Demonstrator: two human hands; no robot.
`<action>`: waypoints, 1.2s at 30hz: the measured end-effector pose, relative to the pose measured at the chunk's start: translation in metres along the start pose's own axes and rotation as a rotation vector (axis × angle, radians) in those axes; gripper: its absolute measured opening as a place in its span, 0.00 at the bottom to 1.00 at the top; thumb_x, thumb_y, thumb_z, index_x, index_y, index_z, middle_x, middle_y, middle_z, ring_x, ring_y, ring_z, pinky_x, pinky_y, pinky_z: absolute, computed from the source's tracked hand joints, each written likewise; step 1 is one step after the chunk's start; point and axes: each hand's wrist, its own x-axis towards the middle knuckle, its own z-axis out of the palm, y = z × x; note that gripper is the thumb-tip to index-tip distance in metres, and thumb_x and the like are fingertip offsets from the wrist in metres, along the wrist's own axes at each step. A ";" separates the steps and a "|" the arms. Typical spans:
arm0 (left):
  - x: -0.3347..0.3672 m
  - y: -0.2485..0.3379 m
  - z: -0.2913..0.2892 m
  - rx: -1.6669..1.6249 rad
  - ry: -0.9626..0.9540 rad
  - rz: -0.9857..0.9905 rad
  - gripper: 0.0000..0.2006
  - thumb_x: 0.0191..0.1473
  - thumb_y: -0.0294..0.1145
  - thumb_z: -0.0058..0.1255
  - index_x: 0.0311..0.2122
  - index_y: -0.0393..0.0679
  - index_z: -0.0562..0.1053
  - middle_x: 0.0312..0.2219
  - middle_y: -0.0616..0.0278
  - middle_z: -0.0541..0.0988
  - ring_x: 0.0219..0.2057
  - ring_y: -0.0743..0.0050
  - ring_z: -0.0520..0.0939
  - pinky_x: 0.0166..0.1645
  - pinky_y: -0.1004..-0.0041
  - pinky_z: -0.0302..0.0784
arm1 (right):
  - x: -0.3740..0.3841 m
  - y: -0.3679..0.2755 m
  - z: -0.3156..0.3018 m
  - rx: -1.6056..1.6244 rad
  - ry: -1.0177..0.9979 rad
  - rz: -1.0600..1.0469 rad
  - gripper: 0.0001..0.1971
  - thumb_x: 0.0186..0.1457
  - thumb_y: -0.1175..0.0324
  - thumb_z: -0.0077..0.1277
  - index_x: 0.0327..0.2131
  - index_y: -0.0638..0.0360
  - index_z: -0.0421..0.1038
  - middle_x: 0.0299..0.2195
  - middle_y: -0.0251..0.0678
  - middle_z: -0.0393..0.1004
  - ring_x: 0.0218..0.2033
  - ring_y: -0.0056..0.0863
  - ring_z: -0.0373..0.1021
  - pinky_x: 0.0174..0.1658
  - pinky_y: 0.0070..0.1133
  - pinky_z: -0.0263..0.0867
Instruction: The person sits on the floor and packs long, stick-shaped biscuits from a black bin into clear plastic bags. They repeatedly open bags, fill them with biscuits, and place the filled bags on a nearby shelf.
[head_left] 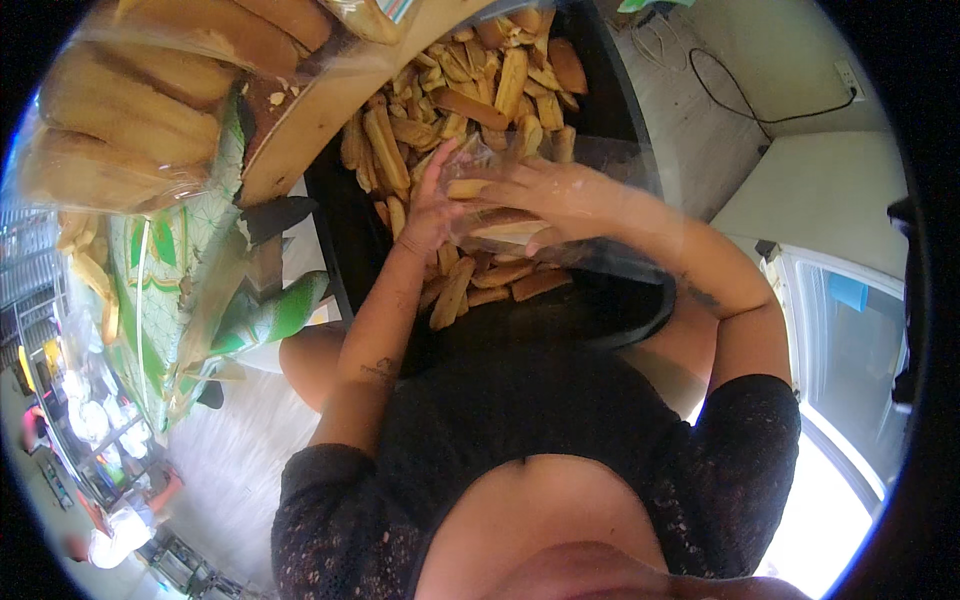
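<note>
Hands: two bare hands met over a black tub (pixel 350 250) heaped with golden-brown finger biscuits (pixel 470 90); both worked at a clear plastic bag (pixel 560 170) held above the heap.
Left hand (pixel 432 205): fingers were raised and slightly apart, pressed against the near edge of the bag; whether they pinched the film, I could not tell.
Right hand (pixel 545 195): it lay inside or behind the film, fingers curled together around one biscuit (pixel 468 187); the plastic blurred the fingertips.
Bag: it sat between the hands, just over the middle of the tub, with a few biscuits already showing through it.
In the way: the bag's glare hid part of the heap and of the right hand.
Around: a filled bag of biscuits (pixel 130 90) loomed at upper left on a wooden board (pixel 320 110); a green patterned cloth (pixel 190 290) lay at left; a black cable (pixel 760 110) ran along the pale floor at upper right.
</note>
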 end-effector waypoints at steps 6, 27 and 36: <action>-0.015 -0.005 -0.046 -0.208 0.137 0.153 0.35 0.39 0.38 0.53 0.55 0.43 0.55 0.51 0.53 0.61 0.54 0.55 0.61 0.55 0.56 0.60 | -0.053 0.057 -0.055 0.836 0.077 0.122 0.18 0.53 0.59 0.46 0.43 0.62 0.66 0.39 0.38 0.70 0.39 0.27 0.68 0.42 0.22 0.65; -0.035 -0.034 -0.085 -0.368 0.465 0.143 0.32 0.47 0.47 0.44 0.55 0.41 0.56 0.50 0.53 0.64 0.51 0.53 0.65 0.54 0.59 0.60 | 0.040 0.110 0.281 0.280 -0.050 0.790 0.26 0.51 0.58 0.44 0.51 0.61 0.57 0.45 0.50 0.65 0.44 0.47 0.63 0.47 0.35 0.60; -0.046 -0.025 -0.082 -0.332 0.534 0.106 0.34 0.45 0.49 0.47 0.55 0.41 0.56 0.50 0.54 0.64 0.51 0.54 0.64 0.55 0.58 0.59 | 0.003 0.089 0.227 0.616 0.032 0.740 0.22 0.48 0.61 0.49 0.46 0.62 0.63 0.42 0.48 0.68 0.43 0.40 0.66 0.45 0.30 0.61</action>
